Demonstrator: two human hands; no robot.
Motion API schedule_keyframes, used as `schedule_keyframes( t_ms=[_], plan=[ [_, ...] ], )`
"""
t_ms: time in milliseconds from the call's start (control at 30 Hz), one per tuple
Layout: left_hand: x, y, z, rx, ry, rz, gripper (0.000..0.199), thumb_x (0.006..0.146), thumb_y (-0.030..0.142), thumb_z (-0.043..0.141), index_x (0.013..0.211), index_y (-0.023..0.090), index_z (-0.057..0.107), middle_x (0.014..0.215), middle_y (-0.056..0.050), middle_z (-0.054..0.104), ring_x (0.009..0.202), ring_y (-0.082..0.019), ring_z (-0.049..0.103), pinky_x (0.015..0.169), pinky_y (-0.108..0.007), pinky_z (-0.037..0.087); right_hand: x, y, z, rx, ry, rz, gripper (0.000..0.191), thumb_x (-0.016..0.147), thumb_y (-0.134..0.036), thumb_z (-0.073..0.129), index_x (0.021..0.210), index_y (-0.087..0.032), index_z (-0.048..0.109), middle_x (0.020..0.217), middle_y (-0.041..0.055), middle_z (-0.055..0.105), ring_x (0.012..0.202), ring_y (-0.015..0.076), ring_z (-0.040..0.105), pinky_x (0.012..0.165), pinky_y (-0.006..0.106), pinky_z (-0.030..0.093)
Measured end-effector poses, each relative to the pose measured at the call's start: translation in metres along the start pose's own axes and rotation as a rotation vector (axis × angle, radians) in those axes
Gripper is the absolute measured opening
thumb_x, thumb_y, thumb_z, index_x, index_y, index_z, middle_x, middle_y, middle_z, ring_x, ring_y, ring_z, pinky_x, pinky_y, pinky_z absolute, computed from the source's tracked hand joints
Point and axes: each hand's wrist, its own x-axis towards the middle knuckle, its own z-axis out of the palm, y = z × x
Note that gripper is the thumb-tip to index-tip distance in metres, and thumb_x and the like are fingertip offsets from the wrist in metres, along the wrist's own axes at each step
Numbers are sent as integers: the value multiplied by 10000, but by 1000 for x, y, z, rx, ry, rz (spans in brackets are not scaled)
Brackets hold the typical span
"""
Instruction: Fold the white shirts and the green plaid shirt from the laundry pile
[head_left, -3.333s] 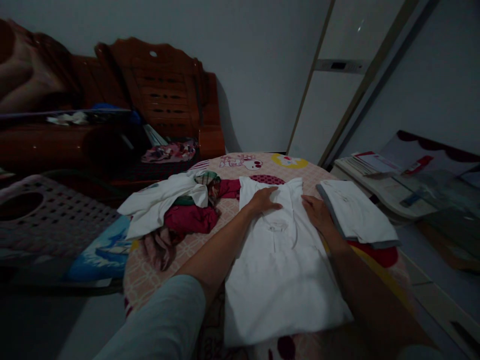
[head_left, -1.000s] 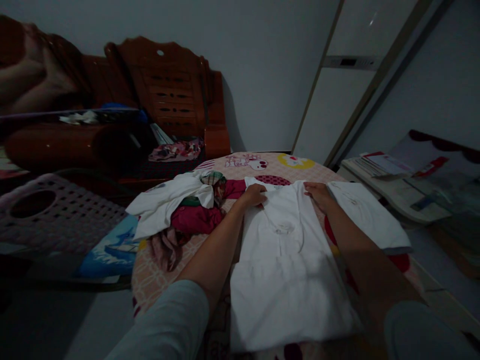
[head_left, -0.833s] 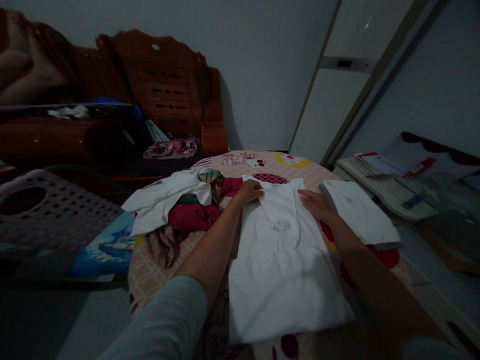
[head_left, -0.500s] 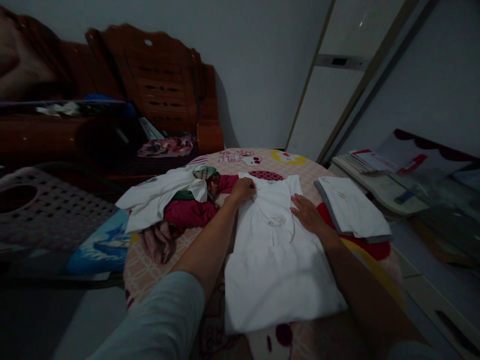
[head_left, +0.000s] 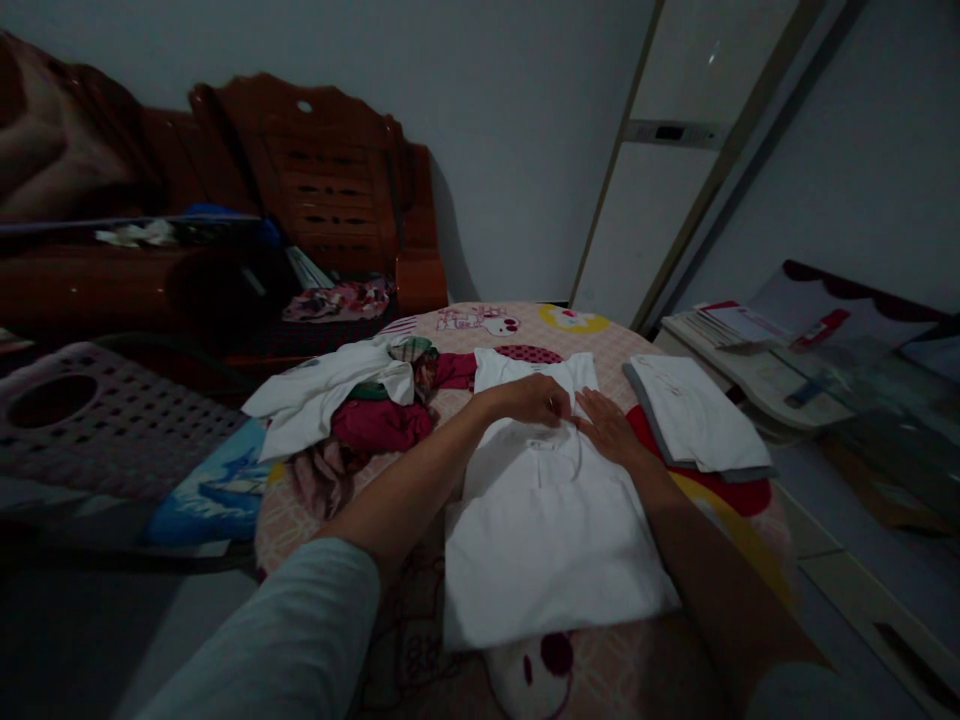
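A white shirt point(head_left: 555, 570) lies partly folded on a round table, its collar end away from me and its lower part doubled over toward me. My left hand point(head_left: 536, 400) reaches across the upper part of the shirt with its fingers bent and pinched on the cloth near the right side. Close beside it, my right hand point(head_left: 606, 428) rests flat along the shirt's right edge, fingers stretched out. The cloth under my left hand is partly hidden.
Left on the patterned tablecloth point(head_left: 615, 690) is a heap of white and dark red clothes point(head_left: 382, 425). To the right lies a folded white and grey stack point(head_left: 697, 415). Beyond stand a wooden bench point(head_left: 322, 180), a woven chair point(head_left: 127, 420) and a side shelf with papers point(head_left: 739, 325).
My left hand has moved right, from the shirt's left edge across to beside my right hand. The right hand has stayed near the right edge. The view has shifted slightly.
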Motion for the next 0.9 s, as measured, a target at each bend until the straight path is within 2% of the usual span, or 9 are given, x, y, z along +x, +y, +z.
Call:
schedule_keyframes(
  t_ms=[67,133,200,300,400,533,667,900],
  plan=[
    [-7,5,19,96,-77,42,346,705,21,647,1005,166,739,926,-38,748,871,-179,682,827,-243,492,0,0,1,-3,4,3,574,982,-480,421,1477,-190,450,1542,151,415,1441,313,356,1167,506,305],
    [-17,4,41,211,-19,59,428,737,-13,586,1111,157,707,1077,-86,727,1005,-213,670,899,-274,488,1,0,2,-5,26,-11,570,987,-485,402,1470,-188,457,1533,153,428,1432,308,373,1164,508,308],
    [-26,-2,60,277,93,66,446,818,13,526,1220,155,657,1191,-118,687,1105,-228,638,943,-304,484,0,0,3,-12,43,-17,570,989,-494,390,1460,-183,467,1526,156,438,1425,306,385,1161,504,312],
    [-36,-10,75,278,174,78,394,920,85,463,1258,181,642,1236,-109,676,1141,-216,629,952,-308,489,0,0,5,-17,42,-6,578,990,-502,383,1449,-164,480,1525,167,436,1425,309,384,1156,494,322],
    [-38,-12,73,241,198,49,357,943,114,470,1224,200,673,1205,-92,701,1117,-196,652,950,-288,494,0,1,6,-3,52,-3,574,994,-503,369,1452,-174,475,1527,164,434,1428,306,379,1148,504,329],
    [-40,-12,61,210,212,46,359,902,53,484,1133,199,718,1170,-68,725,1109,-172,660,983,-271,483,-1,2,6,5,67,-13,577,993,-518,366,1455,-190,472,1520,150,449,1422,305,389,1147,510,330],
    [-45,-13,55,242,159,56,351,867,30,500,1062,191,743,1144,-80,735,1085,-182,671,964,-276,488,0,2,6,17,68,3,576,985,-536,381,1463,-226,467,1522,128,453,1425,304,386,1157,502,319],
    [-42,-14,55,321,124,-106,340,803,37,527,1011,183,752,1020,-75,763,975,-213,704,868,-282,503,0,0,2,53,13,34,736,908,-660,469,1479,-196,443,1540,164,413,1430,345,367,1151,529,315]
  ],
)
